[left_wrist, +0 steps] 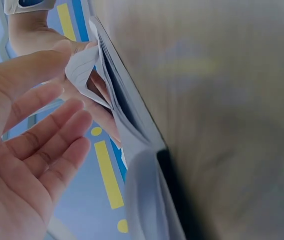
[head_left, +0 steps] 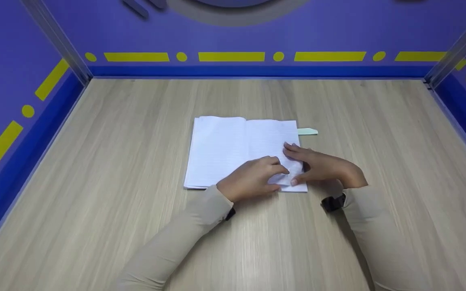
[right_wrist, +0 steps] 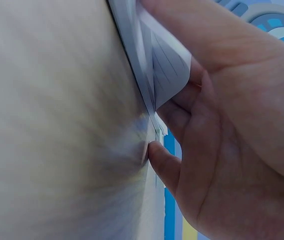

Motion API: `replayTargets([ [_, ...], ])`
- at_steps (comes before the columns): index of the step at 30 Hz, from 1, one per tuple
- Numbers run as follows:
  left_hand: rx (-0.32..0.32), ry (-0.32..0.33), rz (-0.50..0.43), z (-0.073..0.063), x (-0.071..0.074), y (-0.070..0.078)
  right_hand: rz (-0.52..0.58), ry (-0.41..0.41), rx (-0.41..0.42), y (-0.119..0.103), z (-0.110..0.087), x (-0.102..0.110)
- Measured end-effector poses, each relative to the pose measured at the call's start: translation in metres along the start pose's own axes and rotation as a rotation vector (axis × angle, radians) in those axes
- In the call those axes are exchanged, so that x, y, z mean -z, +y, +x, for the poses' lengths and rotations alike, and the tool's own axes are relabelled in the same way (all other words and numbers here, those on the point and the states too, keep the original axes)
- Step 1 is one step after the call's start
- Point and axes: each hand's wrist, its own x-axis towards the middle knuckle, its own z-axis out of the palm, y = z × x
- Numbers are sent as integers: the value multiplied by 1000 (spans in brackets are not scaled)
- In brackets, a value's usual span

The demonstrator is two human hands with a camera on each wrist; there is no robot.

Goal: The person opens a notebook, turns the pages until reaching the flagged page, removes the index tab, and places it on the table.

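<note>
An open notebook (head_left: 219,149) with white ruled pages lies on the table. Near its lower right corner, one page (right_wrist: 169,72) curls up off the stack. My left hand (head_left: 253,178) reaches over the lower edge, its thumb and fingers apart beside the lifted corner; in the left wrist view its fingers (left_wrist: 47,140) are loosely bent, with the thumb tip right at the curled paper (left_wrist: 84,70). From the right side my right hand (head_left: 318,163) rests on the page with spread fingers, thumb by the bottom corner. The raised paper stands between its thumb and fingers in the right wrist view.
A pale green tab (head_left: 308,131) sticks out from the notebook's right edge. The wood-grain table (head_left: 115,161) is bordered by blue and purple panels with yellow marks (head_left: 231,56) at the back and both sides. Dark bands (head_left: 333,203) sit at the wrists.
</note>
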Motion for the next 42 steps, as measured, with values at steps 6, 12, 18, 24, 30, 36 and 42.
replayTargets([
  [6, 8, -19, 2, 1, 0, 0, 0, -2, -2, -1, 1, 0],
  [12, 32, -39, -33, 4, 1, 0, -5, -1, -4, -3, 1, 1],
  [18, 44, -31, -86, 4, 1, -4, 7, 5, -1, -4, 1, 2],
  [24, 52, 1, -131, 3, 1, -8, 30, 17, 5, -3, 1, 3],
  [30, 73, 70, -171, -1, 3, -12, 53, 70, -47, -1, -1, 6],
  [36, 93, 166, -271, -5, 5, -18, 56, 128, -100, 0, -5, 10],
  [42, 159, 267, -395, -10, 10, -24, 83, 179, -108, 0, -5, 12],
])
